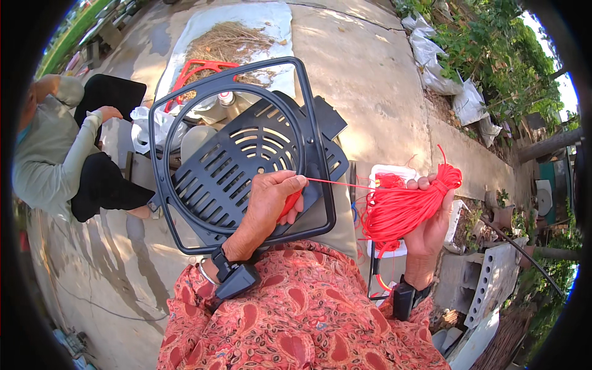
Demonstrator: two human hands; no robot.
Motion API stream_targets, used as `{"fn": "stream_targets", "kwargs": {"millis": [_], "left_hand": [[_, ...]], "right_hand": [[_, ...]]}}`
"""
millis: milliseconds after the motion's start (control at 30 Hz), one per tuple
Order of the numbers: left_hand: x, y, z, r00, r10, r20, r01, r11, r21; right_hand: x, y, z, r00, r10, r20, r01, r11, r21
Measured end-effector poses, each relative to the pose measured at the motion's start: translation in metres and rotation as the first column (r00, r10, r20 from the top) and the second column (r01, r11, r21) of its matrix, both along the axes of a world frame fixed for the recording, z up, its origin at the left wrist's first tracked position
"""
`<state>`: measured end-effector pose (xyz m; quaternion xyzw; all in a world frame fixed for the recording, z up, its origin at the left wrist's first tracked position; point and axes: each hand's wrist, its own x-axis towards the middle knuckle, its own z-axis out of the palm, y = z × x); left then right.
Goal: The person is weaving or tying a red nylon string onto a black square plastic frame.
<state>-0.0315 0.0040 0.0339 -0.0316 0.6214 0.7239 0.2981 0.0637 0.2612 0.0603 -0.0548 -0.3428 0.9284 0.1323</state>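
Note:
My right hand (428, 231) is closed round a thick bundle of red cord (404, 209), held up on the right. From it a taut single strand (339, 183) runs left to my left hand (268, 200), which pinches it between thumb and forefinger. More red material (291, 201) shows in that hand's curled fingers; how it is wound is hidden. Under my left wrist, a black frame (318, 154) with a large inner ring leans across my lap. Behind the ring sits a black slatted plastic panel (216, 188).
A white tray (394, 169) holding red cord stands beneath the bundle. At left another person (49, 166) sits near a white plastic bag (142, 129). Beyond the frame are a red plastic piece (203, 64) and dry straw (228, 43) on a pale sheet (182, 52). White sacks (472, 105) line the right side.

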Motion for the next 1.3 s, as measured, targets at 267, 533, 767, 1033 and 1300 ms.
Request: {"fn": "stream_targets", "kwargs": {"millis": [267, 533, 767, 1033, 1300], "left_hand": [[-0.004, 0.003, -0.002, 0.994, 0.087, 0.065, -0.089, 0.996, 0.020], [-0.007, 0.001, -0.007, 0.995, 0.094, -0.022, -0.095, 0.995, -0.041], [-0.012, 0.000, -0.012, 0.948, 0.104, -0.301, -0.141, 0.984, -0.104], [-0.013, 0.008, -0.025, 0.813, 0.111, -0.572, -0.250, 0.953, -0.170], [-0.018, 0.012, -0.020, 0.597, 0.034, -0.801, -0.389, 0.886, -0.252]], "right_hand": [[-0.003, 0.038, -0.019, 0.984, -0.112, -0.135, 0.078, 0.968, -0.237], [0.010, 0.133, -0.038, 0.616, -0.752, 0.236, 0.748, 0.652, 0.125], [-0.014, -0.027, 0.020, 0.900, -0.067, 0.432, -0.277, 0.677, 0.682], [-0.023, -0.079, 0.010, 0.948, 0.084, 0.308, -0.304, -0.049, 0.951], [-0.069, -0.130, -0.019, 0.999, -0.035, 0.031, -0.043, -0.422, 0.906]]}}
